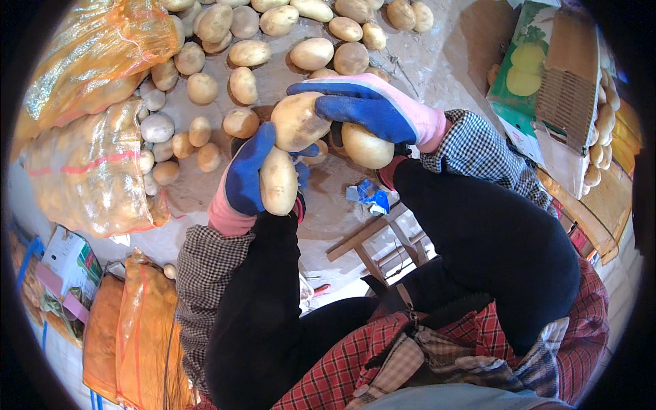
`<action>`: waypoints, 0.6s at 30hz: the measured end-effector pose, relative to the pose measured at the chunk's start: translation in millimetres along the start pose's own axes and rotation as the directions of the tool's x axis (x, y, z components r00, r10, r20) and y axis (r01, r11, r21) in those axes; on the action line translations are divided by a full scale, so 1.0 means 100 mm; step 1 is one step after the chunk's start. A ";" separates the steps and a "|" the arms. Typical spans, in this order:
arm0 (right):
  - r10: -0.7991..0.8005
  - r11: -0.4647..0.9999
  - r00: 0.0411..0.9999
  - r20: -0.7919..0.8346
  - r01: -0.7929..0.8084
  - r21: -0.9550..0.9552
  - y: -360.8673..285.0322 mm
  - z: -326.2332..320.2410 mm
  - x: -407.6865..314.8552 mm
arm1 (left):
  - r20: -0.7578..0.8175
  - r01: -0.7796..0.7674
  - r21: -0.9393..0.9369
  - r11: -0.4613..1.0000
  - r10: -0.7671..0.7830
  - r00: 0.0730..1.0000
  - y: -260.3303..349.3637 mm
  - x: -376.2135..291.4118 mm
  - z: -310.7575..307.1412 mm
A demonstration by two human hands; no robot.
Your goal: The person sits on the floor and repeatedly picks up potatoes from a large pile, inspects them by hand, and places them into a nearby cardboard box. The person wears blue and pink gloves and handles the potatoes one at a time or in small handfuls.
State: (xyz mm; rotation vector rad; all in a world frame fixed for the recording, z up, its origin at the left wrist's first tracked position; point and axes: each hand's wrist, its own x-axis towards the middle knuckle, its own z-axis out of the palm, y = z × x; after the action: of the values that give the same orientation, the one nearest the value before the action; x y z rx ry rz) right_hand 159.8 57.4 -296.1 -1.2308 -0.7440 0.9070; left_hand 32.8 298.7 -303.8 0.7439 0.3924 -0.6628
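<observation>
My left hand point(248, 177), in a pink and blue coated work glove, is closed around an oval potato point(278, 182). Its fingers show partly behind that potato. My right hand point(379, 109), gloved alike, has a rounder potato point(367, 146) under its palm. Between the two hands, a larger potato point(300, 122) with a dark patch lies against the right fingers and touches the left glove's fingertip. Just beyond the hands, more loose potatoes point(311, 54) are spread on the dusty floor.
Mesh sacks of potatoes point(87, 164) lie at the left, with filled orange sacks point(146, 328) below. A cardboard box point(528, 77) stands at the right, potatoes behind it. A wooden stool point(382, 238) and a torn blue wrapper point(371, 195) are between my legs.
</observation>
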 end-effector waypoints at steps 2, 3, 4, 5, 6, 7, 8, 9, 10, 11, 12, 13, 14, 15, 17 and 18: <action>0.118 0.989 0.993 -0.022 -0.120 -0.092 0.00 0.00 0.00 | -0.015 -0.023 0.033 0.999 0.023 1.000 -0.02 0.01 0.01; 0.086 0.987 0.996 -0.034 -0.089 -0.135 -0.02 0.02 0.00 | -0.039 0.047 -0.045 0.998 -0.048 0.998 -0.03 0.01 0.02; 0.053 0.982 0.998 -0.044 -0.060 -0.177 -0.04 0.05 0.00 | -0.059 0.101 -0.125 0.987 -0.109 0.992 -0.04 0.01 0.02; 0.022 0.977 0.997 -0.080 -0.039 -0.209 -0.08 0.08 0.00 | -0.071 0.087 -0.091 0.992 -0.093 0.993 -0.04 0.02 0.03; -0.023 0.847 0.997 -0.076 -0.021 -0.531 -0.11 0.13 0.02 | -0.084 0.060 -0.057 0.997 -0.065 0.994 -0.06 0.02 0.04; 0.291 0.907 0.932 -0.215 -0.341 -0.248 -0.18 0.20 -0.02 | -0.087 0.037 -0.046 0.998 -0.041 0.995 -0.07 0.02 0.04; 0.166 0.852 0.948 -0.273 -0.277 -0.445 -0.18 0.23 0.02 | -0.118 0.046 -0.038 0.998 -0.050 0.992 -0.07 0.02 0.05; -0.027 0.752 0.968 -0.250 -0.145 -0.643 -0.20 0.26 0.01 | -0.140 0.058 -0.051 0.997 -0.064 0.988 -0.07 0.01 0.06; 0.012 0.738 0.969 -0.247 -0.175 -0.652 -0.20 0.25 0.01 | -0.145 0.066 -0.071 0.995 -0.076 0.986 -0.07 0.01 0.06; 0.052 0.777 0.965 -0.257 -0.201 -0.596 -0.18 0.26 0.01 | -0.150 0.075 -0.091 0.993 -0.088 0.985 -0.07 0.01 0.07; 0.107 0.809 0.965 -0.241 -0.226 -0.543 -0.16 0.22 -0.01 | -0.140 0.081 -0.118 0.990 -0.097 0.985 -0.08 0.01 0.07; 0.106 0.840 0.970 -0.218 -0.205 -0.503 -0.12 0.18 -0.02 | -0.129 0.089 -0.147 0.985 -0.108 0.986 -0.08 0.00 0.08; 0.023 0.783 0.990 -0.136 -0.103 -0.614 -0.08 0.14 -0.05 | -0.103 0.113 -0.185 0.976 -0.134 0.986 -0.09 0.00 0.08; -0.037 0.902 0.989 -0.144 -0.029 -0.431 -0.02 0.08 -0.06 | -0.076 0.139 -0.223 0.965 -0.160 0.984 -0.10 -0.01 0.09; 0.005 0.991 0.990 -0.143 -0.024 -0.132 0.06 0.02 -0.10 | -0.087 0.137 -0.230 0.964 -0.161 0.983 -0.13 -0.01 0.10; 0.001 0.994 0.990 -0.143 -0.016 -0.105 0.09 -0.01 -0.10 | -0.125 0.106 -0.195 0.975 -0.132 0.983 -0.15 0.00 0.10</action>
State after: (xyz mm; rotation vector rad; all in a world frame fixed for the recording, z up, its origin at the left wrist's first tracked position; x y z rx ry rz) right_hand 154.5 48.7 -304.8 -1.3783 -0.6803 0.7852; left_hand 23.9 283.1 -303.9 0.5903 0.6217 -0.6788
